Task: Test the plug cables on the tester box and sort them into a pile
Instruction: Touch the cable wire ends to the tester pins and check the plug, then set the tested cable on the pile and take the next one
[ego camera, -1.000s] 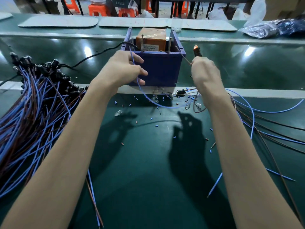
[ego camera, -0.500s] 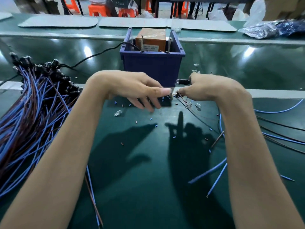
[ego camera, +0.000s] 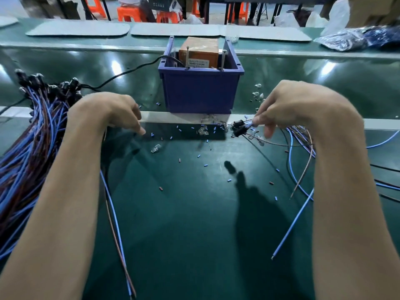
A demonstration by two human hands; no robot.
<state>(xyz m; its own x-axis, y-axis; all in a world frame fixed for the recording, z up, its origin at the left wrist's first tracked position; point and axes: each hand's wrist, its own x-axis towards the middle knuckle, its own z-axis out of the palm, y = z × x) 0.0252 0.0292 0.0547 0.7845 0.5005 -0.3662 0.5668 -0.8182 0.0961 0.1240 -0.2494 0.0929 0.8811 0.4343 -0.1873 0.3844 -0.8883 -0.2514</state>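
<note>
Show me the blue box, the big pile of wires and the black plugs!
blue box (ego camera: pixel 200 92): head view, front wall.
pile of wires (ego camera: pixel 28 152): head view, middle of the bundle.
black plugs (ego camera: pixel 239 131): head view, body of the lower plug.

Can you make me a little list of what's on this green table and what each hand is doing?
Box: blue box, middle back, with an orange block and two metal pins inside.
Pile: cable pile on the left, blue and brown, with black plugs at the far end.
Right hand: pinches two plug cables in front of the box.
Left hand: fingers curled down beside the pile; too blurred to tell if it holds anything.
Loose cables: spread on the right.
Table: green, sprinkled with tiny bits.
</note>
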